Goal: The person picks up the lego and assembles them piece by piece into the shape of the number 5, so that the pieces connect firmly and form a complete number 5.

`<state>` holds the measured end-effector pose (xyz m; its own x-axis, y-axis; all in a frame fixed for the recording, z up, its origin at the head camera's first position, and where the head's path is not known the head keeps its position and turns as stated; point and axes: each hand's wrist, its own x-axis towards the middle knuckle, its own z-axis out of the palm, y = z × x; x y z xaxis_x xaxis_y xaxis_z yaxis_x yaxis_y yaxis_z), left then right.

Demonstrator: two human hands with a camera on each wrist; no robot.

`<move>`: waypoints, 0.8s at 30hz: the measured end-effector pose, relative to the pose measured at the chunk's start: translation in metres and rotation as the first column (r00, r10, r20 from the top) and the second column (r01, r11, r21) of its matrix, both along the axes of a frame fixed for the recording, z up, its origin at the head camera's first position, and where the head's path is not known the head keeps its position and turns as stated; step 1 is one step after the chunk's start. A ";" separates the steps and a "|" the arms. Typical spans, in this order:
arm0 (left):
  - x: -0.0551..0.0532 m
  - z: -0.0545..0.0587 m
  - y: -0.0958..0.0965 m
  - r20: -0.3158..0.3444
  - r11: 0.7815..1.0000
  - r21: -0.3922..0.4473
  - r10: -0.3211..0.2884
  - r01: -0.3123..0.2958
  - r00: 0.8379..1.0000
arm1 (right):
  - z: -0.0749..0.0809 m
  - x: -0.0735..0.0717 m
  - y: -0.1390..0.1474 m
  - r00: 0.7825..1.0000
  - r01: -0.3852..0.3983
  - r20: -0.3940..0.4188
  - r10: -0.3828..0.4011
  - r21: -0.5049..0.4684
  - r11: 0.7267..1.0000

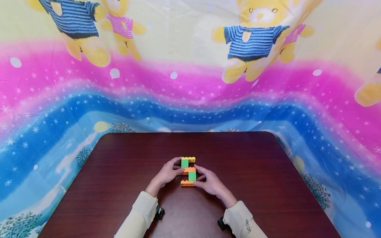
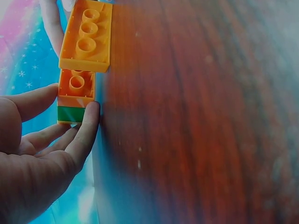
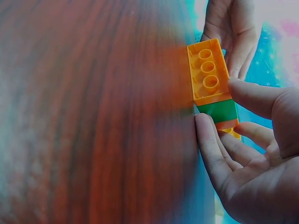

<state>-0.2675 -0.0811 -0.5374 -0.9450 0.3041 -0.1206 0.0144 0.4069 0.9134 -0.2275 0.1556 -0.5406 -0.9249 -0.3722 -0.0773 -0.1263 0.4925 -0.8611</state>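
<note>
Toy building bricks are joined into an S-shaped stack in front of me. Farthest off in the head view is a yellow brick, then a green brick at the left. An orange brick forms the middle, followed by a second green brick at the right and a bottom orange brick, whose hollow underside faces the wrist cameras. My left hand grips the stack around the middle orange brick and upper green one. On the other side, my right hand holds it, thumb at the bottom orange brick.
A dark reddish-brown table with rounded far corners lies under the hands. Behind and beside it hangs a cloth printed with teddy bears and snowflakes. Cream sleeves and black wrist devices are on both forearms.
</note>
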 end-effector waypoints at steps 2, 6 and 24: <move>0.000 -0.001 0.000 -0.001 1.000 0.002 -0.003 0.003 1.000 | 0.000 0.000 0.000 1.000 -0.002 -0.001 0.002 -0.002 1.000; 0.000 0.000 -0.002 0.007 1.000 0.010 -0.005 0.005 1.000 | 0.001 0.001 0.000 1.000 -0.007 0.008 0.007 -0.004 1.000; -0.002 -0.001 -0.002 0.043 1.000 0.015 -0.004 0.003 0.999 | 0.001 0.001 0.001 1.000 -0.005 0.025 0.005 0.032 0.999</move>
